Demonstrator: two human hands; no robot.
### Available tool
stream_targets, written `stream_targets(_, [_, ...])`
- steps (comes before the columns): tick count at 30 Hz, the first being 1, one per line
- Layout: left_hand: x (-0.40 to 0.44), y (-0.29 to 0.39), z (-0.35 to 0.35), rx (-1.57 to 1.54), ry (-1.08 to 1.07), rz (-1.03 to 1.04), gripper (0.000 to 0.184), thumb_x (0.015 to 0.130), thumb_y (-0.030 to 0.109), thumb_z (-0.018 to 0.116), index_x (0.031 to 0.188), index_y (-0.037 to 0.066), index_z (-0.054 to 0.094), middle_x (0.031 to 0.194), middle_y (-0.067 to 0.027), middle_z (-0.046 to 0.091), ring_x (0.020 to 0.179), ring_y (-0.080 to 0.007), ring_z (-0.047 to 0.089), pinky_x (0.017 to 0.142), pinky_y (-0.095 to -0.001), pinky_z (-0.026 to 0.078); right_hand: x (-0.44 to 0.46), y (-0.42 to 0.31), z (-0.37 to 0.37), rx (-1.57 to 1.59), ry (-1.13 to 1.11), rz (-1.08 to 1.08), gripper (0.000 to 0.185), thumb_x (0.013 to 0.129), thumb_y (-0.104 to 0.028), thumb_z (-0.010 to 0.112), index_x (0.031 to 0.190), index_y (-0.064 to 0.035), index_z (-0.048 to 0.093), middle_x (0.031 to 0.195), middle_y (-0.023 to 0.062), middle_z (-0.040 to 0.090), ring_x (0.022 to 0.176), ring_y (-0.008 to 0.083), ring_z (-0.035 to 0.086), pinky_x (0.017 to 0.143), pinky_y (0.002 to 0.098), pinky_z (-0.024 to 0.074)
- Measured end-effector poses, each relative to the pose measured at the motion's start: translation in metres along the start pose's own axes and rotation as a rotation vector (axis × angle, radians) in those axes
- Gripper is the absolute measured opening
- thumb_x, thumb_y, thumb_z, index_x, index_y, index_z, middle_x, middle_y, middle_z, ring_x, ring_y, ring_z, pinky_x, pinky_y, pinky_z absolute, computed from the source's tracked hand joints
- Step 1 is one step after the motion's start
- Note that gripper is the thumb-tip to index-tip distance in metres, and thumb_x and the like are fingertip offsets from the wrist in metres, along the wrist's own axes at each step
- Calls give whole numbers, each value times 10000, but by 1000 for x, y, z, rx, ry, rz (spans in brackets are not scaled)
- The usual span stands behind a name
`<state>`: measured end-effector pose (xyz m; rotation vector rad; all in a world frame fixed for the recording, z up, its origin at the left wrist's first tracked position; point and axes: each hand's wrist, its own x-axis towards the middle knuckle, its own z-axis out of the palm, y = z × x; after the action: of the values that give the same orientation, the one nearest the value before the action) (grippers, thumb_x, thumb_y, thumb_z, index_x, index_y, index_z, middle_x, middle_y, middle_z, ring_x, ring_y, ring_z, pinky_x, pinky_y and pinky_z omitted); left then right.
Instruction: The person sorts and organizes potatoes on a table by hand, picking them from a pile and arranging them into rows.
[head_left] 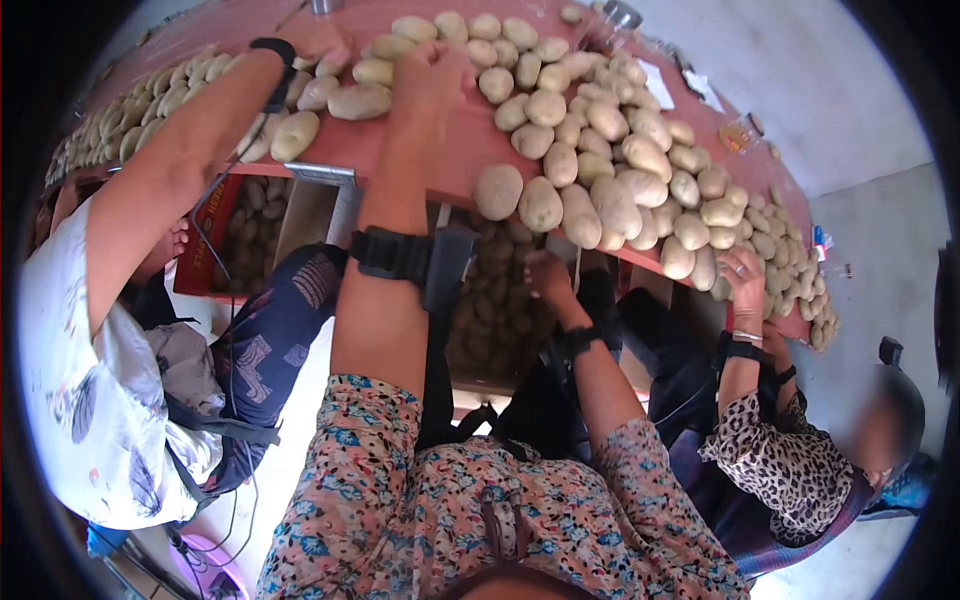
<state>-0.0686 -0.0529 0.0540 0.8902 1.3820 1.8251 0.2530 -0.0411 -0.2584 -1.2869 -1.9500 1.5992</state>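
My left hand [432, 78] reaches over the red table among the potatoes, its fingers curled together; whatever is in them is hidden. Beside it on the left lie pale brown potatoes [374, 72], with a larger potato [358, 102] close to my wrist. My right hand [548, 276] hangs just below the table edge with loosely bent fingers and nothing visible in it. Just above it, a potato [541, 205] sits near the edge in a big potato heap [600, 130]. Under the table, a box of potatoes [490, 310] shows partly between my arms.
The red table [455, 150] curves across the view. At left, a person's hand [318, 45] touches potatoes; at right, another person's hand [742, 270] rests at the heap. A red carton [205, 235] of potatoes stands below. A glass jar [742, 134] stands near the wall.
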Motion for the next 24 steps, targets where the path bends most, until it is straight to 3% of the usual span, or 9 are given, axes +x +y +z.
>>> stream_targets(1, [1,1,1,-5,32,-17,183,888,178,634,977,19,615,783,-39,631,672,-109,607,537,-252,474,19,47,-7,28,-33,-112,262,880,-237,562,1101,-99,593,894,78,658,763,216,651,536,358,510])
stream_targets(3, [0,9,2,-14,90,-28,202,887,198,659,977,21,619,811,-42,637,696,-116,617,557,-249,478,9,-32,9,-466,309,307,310,859,-268,571,1107,-85,602,994,124,683,872,261,679,639,397,549])
stream_targets(4, [0,13,4,22,84,-51,220,891,217,666,990,24,626,834,-48,641,710,-121,619,588,-245,478,9,-39,11,-495,343,299,364,831,-288,587,1109,-57,622,1121,181,660,1009,315,655,839,402,526])
stream_targets(7, [5,11,7,58,41,-48,223,894,216,663,993,19,631,829,-46,642,714,-119,620,597,-242,473,30,-22,19,-446,356,341,296,863,-274,554,1078,-86,634,1171,200,618,1152,372,558,951,427,456])
stream_targets(11, [17,-4,1,102,24,-26,230,913,252,640,996,38,645,835,-22,643,746,-104,622,620,-238,467,45,-7,33,-781,199,-29,299,862,-203,538,1096,-32,613,1185,236,586,1156,372,537,913,472,466])
stream_targets(16, [0,15,11,167,4,-17,208,919,243,638,985,47,651,854,-16,639,781,-103,617,663,-239,479,66,8,65,-797,55,94,462,864,-181,506,1312,-71,474,1245,245,546,1172,414,521,936,492,455])
stream_targets(19, [-3,19,14,153,12,-41,195,922,234,639,995,54,654,852,-11,636,780,-105,613,677,-244,488,65,16,72,-742,163,138,395,868,-149,496,1254,-61,511,1203,241,571,1170,424,516,905,508,465])
stream_targets(21, [-1,16,13,143,24,-50,192,924,229,638,1004,56,657,850,-7,634,776,-107,611,682,-247,493,68,53,83,-722,368,5,371,840,-158,539,1190,-36,561,1168,231,601,1178,426,505,879,528,468])
stream_targets(24, [0,13,13,156,30,-50,195,928,222,635,1020,52,664,860,-5,635,779,-109,608,687,-249,498,47,34,73,-623,189,244,511,842,-223,582,1306,-42,470,1219,247,576,1216,434,482,940,543,437])
